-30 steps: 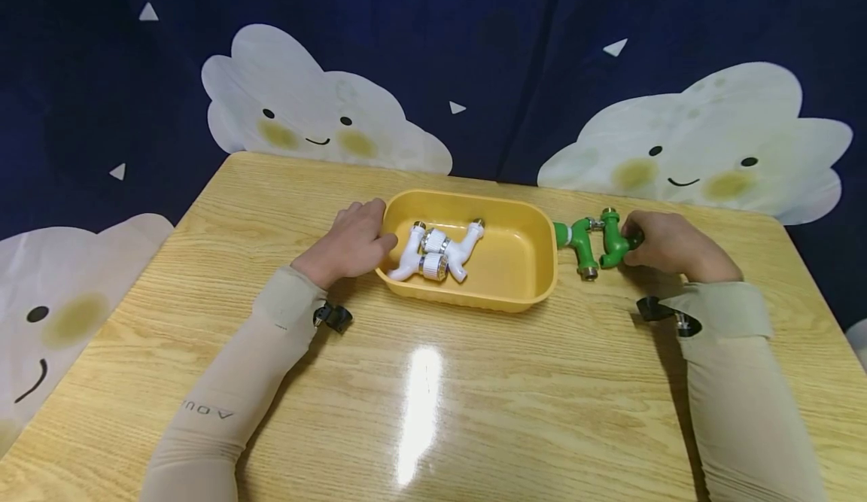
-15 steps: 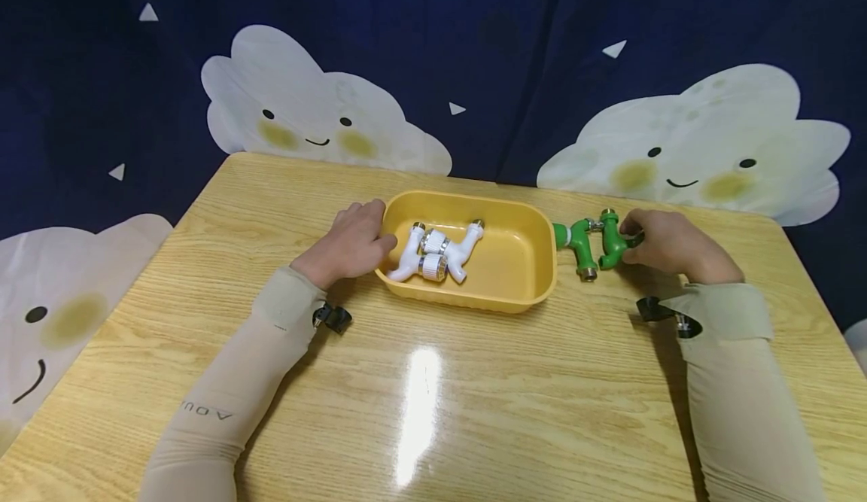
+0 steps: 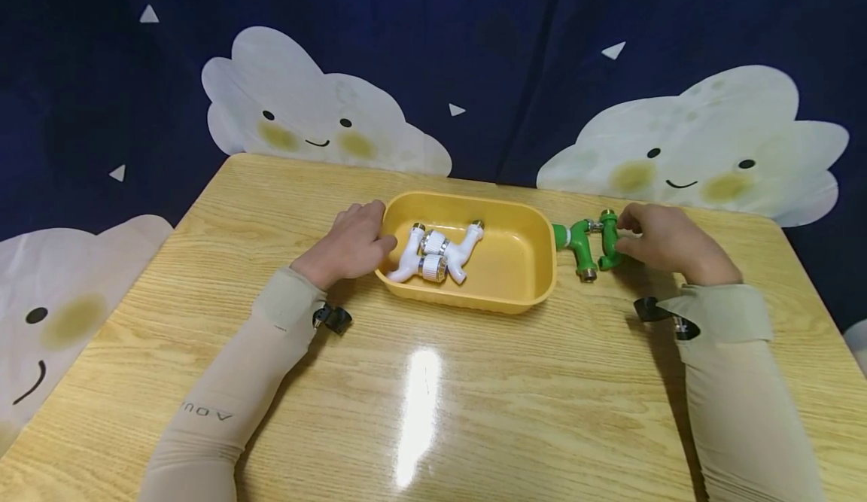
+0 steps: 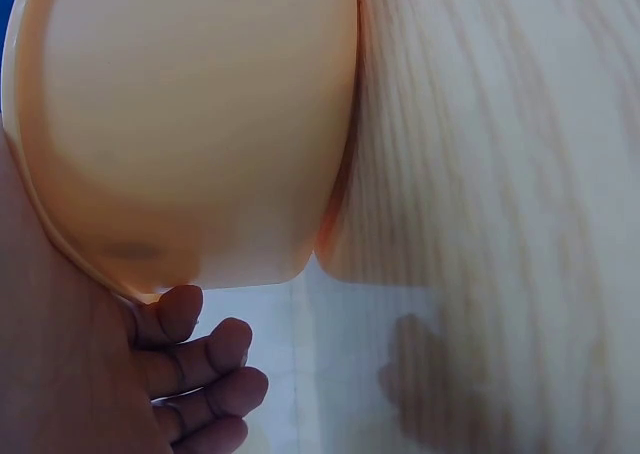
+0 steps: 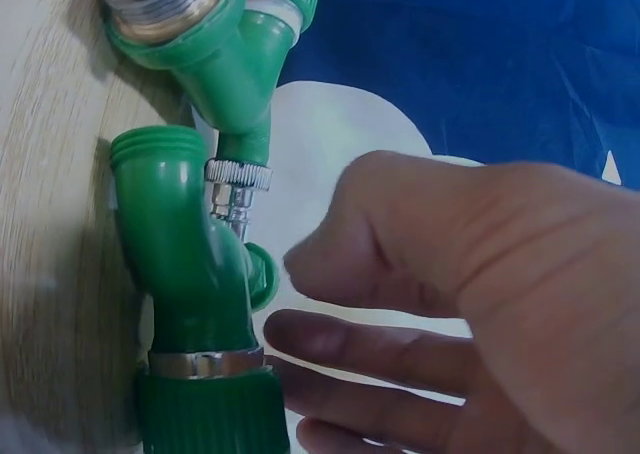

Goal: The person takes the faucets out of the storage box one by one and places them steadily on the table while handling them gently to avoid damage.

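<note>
A yellow plastic basin [image 3: 511, 261] stands on the table. My left hand [image 3: 348, 242] grips its left end, the thumb over the rim and the fingers [image 4: 230, 344] curled at the outside. Two white faucets [image 3: 409, 257] with ribbed knobs lie against each other in the left half of the basin. To the right of it, two green faucets [image 3: 582, 250] lie side by side on the wood. My right hand [image 3: 670, 242] is just beside the rightmost green faucet [image 5: 190, 254]. Its thumb and fingers stand apart with nothing between them; whether a fingertip touches the faucet I cannot tell.
The wooden table [image 3: 542, 397] reaches back to a dark blue curtain [image 3: 501, 58] printed with smiling clouds. A small black device [image 3: 332, 317] sits at the left wrist, and another black device [image 3: 653, 310] at the right.
My right hand has let go of the rightmost green faucet's end, its fingers spreading and rising slightly. The left hand and the basin have stayed put.
</note>
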{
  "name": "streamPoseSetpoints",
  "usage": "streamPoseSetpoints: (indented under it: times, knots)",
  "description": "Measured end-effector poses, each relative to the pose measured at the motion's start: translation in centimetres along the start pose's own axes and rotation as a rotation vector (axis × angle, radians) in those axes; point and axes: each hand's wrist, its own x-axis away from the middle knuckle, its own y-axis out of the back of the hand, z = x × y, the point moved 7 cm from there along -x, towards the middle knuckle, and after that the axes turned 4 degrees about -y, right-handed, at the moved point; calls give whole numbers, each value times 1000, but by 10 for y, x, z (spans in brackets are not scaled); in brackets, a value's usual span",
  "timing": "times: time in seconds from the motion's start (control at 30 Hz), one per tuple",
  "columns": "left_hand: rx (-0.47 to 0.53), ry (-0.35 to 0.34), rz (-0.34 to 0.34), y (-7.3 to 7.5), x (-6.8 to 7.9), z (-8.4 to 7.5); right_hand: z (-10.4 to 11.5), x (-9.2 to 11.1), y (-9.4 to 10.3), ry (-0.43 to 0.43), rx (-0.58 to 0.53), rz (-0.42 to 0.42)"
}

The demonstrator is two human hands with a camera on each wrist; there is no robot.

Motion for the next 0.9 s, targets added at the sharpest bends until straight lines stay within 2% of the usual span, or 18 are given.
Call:
streamPoseSetpoints:
  times: [0.2,0.5,0.9]
  knots:
    - [-1,2,5,0,0,0,6,2,3,-30,-37,-24]
    - [7,2,4,-1,0,1,15,4,6,-29,-36,-73]
    - [12,0,-2,0,-1,2,35,9,12,36,-15,-154]
